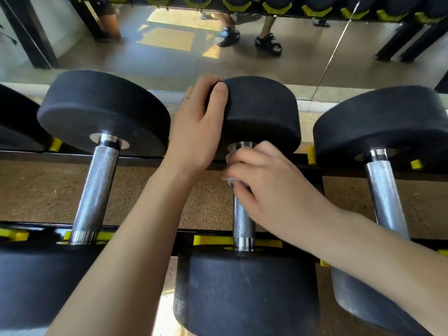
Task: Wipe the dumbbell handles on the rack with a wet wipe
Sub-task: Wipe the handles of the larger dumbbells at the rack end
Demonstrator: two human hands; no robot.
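Wiping the middle handle [242, 219] now, right hand [264, 180] clamped round the wet wipe [230, 156] at its far end. Left hand [198, 124] grips the far weight head [261, 112]; the left handle [97, 190] and right handle [385, 197] probably remain, though wetness is hard to judge.

Thin ring [185, 98], bare forearms

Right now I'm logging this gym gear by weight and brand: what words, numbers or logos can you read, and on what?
"olo", roughly, mirrored: white logo on the black sandals reflected in the wall mirror; too small to be sure.
Black rubber dumbbell heads: no weight number or brand showing.
Knurled steel handles: no markings.
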